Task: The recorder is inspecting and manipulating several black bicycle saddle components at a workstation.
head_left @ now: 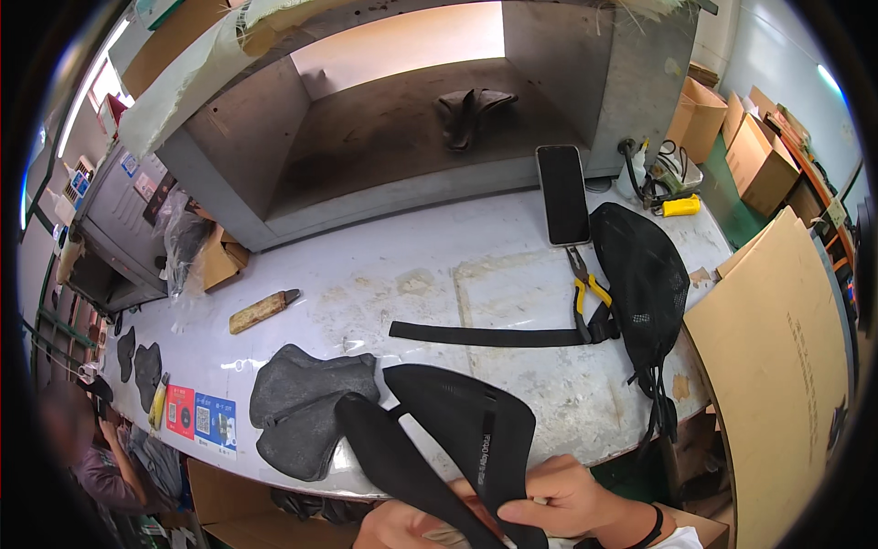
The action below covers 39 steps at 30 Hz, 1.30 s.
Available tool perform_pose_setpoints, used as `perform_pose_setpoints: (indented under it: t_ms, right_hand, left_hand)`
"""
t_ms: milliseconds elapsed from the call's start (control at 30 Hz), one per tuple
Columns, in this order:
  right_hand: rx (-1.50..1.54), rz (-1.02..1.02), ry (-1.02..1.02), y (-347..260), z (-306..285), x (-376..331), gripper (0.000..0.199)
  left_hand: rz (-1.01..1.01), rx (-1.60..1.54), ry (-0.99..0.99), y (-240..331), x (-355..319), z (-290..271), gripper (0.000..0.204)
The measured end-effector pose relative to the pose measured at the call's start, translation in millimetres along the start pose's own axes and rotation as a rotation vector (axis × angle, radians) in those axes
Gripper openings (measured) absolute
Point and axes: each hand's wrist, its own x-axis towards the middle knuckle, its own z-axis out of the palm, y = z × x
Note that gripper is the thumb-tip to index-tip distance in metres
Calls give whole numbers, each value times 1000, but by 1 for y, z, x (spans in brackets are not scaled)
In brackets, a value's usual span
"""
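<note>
Black bicycle saddle [466, 412], its two wings spreading forward from the hands over the table [494, 247], is gripped by the right hand [560, 499], thumb on top, while the left hand [393, 526] is partly hidden by its other side, so its grip cannot be told. A dark grey two-lobed pad [297, 403] lies ahead of the left hand, toward its left; yellow-handled pliers [580, 297] lie well ahead of the right hand.
</note>
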Motion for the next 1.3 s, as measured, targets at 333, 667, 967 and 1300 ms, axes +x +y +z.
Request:
perform_pose_setpoints:
  t_ms: [333, 667, 967, 1300]
  right_hand:
    - [239, -13, 183, 19, 13, 1, 32]
    - [172, 47, 314, 46, 21, 1, 31]
    - [482, 11, 403, 18, 34, -1, 43]
    - [835, 207, 551, 2, 27, 28, 36]
  left_hand:
    - [210, 393, 904, 5, -3, 26, 18]
    - [185, 639, 676, 0, -20, 39, 21]
    - [37, -299, 902, -5, -10, 31, 40]
    - [2, 43, 653, -22, -18, -24, 19]
